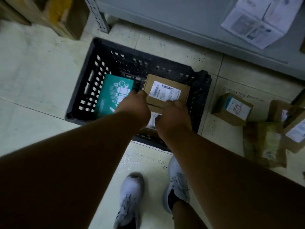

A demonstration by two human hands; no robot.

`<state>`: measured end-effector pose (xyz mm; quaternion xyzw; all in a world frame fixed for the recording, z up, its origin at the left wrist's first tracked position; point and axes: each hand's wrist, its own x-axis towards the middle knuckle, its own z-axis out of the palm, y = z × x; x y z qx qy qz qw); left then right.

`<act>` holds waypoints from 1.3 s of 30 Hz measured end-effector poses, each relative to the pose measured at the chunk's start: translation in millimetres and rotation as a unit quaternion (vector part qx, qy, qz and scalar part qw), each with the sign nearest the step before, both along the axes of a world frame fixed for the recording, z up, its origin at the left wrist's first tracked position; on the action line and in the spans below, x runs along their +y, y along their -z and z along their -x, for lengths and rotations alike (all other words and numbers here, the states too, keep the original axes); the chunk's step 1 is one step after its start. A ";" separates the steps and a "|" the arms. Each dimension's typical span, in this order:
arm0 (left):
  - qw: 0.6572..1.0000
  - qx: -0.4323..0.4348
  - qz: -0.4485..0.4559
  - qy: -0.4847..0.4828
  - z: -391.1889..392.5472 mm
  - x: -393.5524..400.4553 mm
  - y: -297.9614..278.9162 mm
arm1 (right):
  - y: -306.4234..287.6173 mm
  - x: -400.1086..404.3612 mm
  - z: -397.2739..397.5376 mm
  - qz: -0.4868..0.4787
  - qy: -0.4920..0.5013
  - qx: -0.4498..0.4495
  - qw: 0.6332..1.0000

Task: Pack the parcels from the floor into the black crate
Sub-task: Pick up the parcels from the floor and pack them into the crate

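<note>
The black crate (85, 90) stands on the tiled floor in front of my feet. Inside it, a teal box (112, 91) lies at the left. A brown parcel with a white label (166, 90) is over the crate's right half, with another labelled parcel (152, 120) partly visible under it. My left hand (134, 107) grips the brown parcel's near left corner. My right hand (174, 114) holds its near right edge. Several more brown parcels, such as one (231, 109), lie on the floor to the right of the crate.
A grey metal shelf unit (181, 22) with a printed sheet (257, 22) on it stands behind the crate. Cardboard boxes (57, 15) sit at the far left. My two white shoes (130, 199) stand just in front of the crate.
</note>
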<state>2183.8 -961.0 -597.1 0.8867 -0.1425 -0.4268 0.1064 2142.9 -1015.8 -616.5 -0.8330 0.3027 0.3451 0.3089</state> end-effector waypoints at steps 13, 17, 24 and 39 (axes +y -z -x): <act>0.962 -0.203 0.135 0.120 38.6 50.5 -135.4 | -141.6 5.0 82.3 0.247 0.129 -0.194 0.941; 0.953 -0.203 0.161 0.156 65.0 47.9 -153.7 | -156.7 7.4 119.2 0.264 0.176 -0.190 0.929; 0.936 -0.190 0.194 0.226 121.4 15.5 -168.7 | -163.3 -5.2 196.6 0.288 0.255 -0.202 0.901; 0.860 -0.177 0.282 0.386 386.2 -159.6 -197.7 | -197.4 -122.0 470.7 0.304 0.435 -0.163 0.832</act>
